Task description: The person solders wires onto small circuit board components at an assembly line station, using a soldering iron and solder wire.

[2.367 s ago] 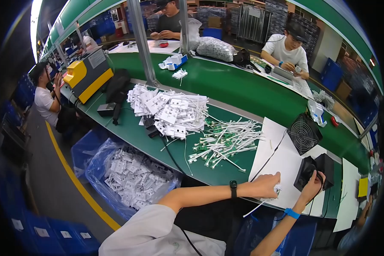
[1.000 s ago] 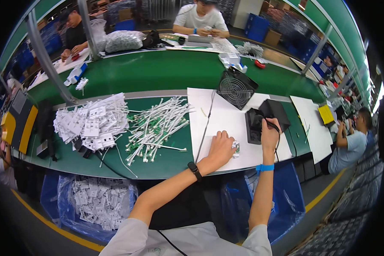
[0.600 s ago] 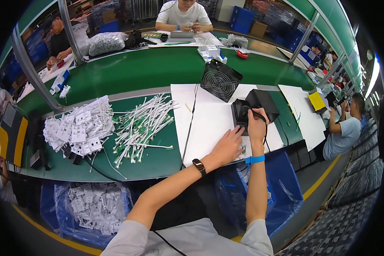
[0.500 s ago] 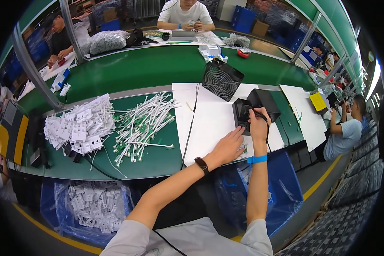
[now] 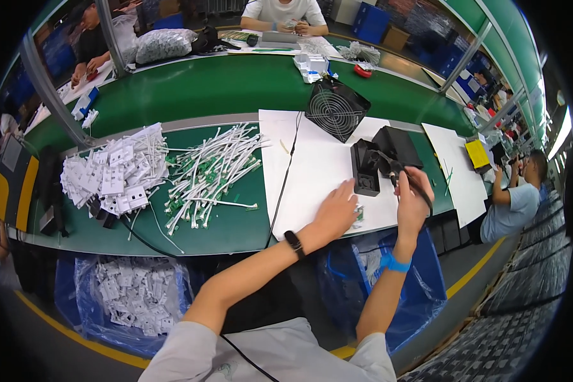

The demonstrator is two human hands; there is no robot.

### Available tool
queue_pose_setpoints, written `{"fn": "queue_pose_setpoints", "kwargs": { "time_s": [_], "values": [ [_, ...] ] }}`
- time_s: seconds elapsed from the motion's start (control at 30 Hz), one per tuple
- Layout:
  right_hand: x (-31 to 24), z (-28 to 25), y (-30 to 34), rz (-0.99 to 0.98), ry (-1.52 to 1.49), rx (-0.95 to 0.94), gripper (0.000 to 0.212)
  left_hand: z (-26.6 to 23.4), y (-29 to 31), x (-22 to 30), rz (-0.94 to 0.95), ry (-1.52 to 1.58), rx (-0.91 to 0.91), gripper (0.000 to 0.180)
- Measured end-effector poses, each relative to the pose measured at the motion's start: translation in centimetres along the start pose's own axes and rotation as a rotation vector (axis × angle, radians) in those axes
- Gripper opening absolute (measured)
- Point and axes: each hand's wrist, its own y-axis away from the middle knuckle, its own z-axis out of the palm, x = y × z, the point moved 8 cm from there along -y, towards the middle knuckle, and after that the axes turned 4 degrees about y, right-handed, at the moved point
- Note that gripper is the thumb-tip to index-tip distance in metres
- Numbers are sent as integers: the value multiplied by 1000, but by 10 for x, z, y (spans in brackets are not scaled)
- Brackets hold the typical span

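My right hand point(image 5: 415, 202) is closed round the dark handle of what looks like a soldering iron point(image 5: 396, 176), its black cord looping over the hand. The iron's front end is against a black stand point(image 5: 365, 167) with a tray-like front, beside a black box point(image 5: 398, 146). My left hand point(image 5: 336, 213) lies on the white board point(image 5: 299, 197) with its fingers stretched out, just short of the stand. Next to its fingertips is a small green and white piece point(image 5: 358, 216), partly hidden by the hand.
A square black fan point(image 5: 338, 109) stands behind the stand. To the left lie a heap of white plastic housings point(image 5: 111, 169) and a pile of white cables with green boards point(image 5: 216, 172). Blue bins point(image 5: 426, 286) sit below the bench edge. Co-workers sit across and to the right.
My right hand has moved right and toward me with the iron, away from the stand's tray. My left hand has drawn back from the stand's near edge. The view has shifted slightly.
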Motion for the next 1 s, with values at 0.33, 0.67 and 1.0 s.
{"fn": "queue_pose_setpoints", "kwargs": {
  "time_s": [0.33,0.67,1.0],
  "values": [
    [42,42,28,119,-283,13,14,-85,37,-36,-267,-172,109,25],
    [90,54,54,-108,-236,321,17,-92,44,-43,-328,-90,157,22],
    [68,66,54,-246,-342,113,16,-96,34,-50,-426,-46,71,23]
  ]
}}
